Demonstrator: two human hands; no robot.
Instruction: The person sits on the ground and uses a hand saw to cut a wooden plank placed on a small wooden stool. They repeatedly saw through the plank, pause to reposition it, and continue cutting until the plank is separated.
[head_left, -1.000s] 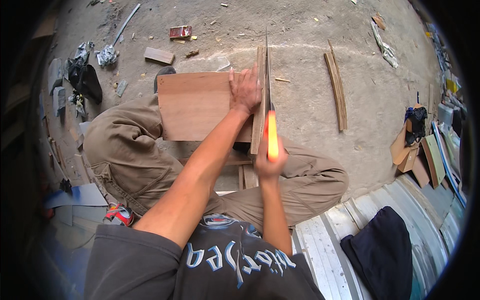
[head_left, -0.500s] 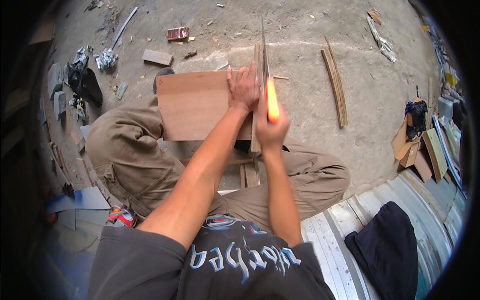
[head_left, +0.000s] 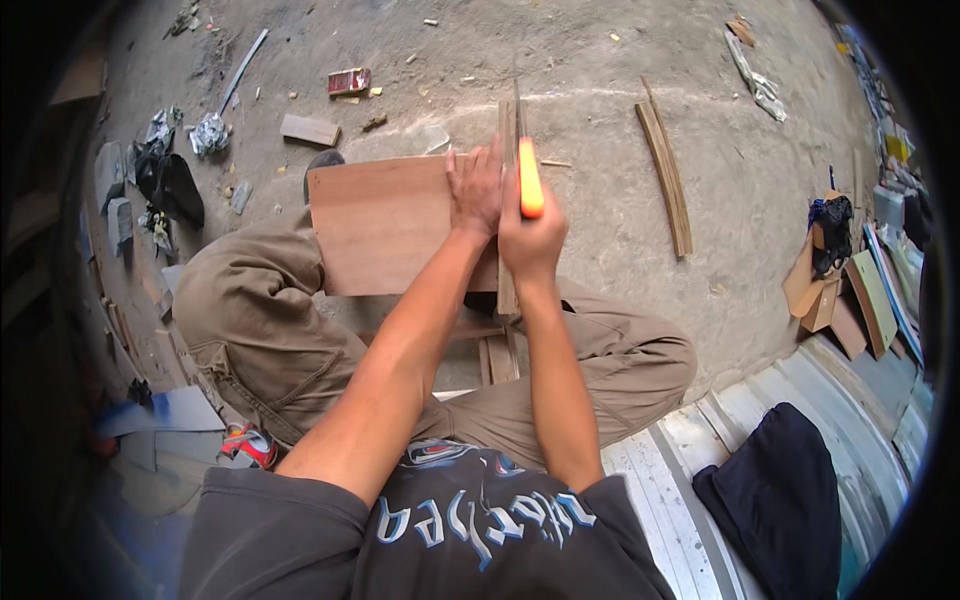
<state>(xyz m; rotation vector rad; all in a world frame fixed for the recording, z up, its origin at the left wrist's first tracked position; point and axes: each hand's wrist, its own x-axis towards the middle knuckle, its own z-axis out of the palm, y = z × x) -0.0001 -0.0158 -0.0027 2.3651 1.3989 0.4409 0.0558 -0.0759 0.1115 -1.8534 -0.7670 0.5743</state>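
My right hand (head_left: 533, 235) grips a handsaw by its orange-yellow handle (head_left: 530, 180). The thin blade (head_left: 520, 110) points away from me, seen nearly edge-on along the right side of a narrow wooden strip (head_left: 508, 285). That strip lies along the right edge of a flat reddish-brown board (head_left: 385, 220). Pressed on the board beside the strip is my left hand (head_left: 475, 195), its fingers stretched forward and its thumb side near the strip. Where the blade meets the wood cannot be made out. The board rests across the space between my bent legs, over wooden pieces (head_left: 497, 360).
On the concrete floor lie a long wooden strip (head_left: 664, 180) to the right, a small wood block (head_left: 310, 130) and a red box (head_left: 349, 81). Black plastic (head_left: 168, 180) is at the left. Cardboard (head_left: 822, 305) and dark cloth (head_left: 775, 500) are at the right.
The saw handle and my right hand have moved forward, away from me. My left hand keeps its place on the board. The whole view has shifted slightly.
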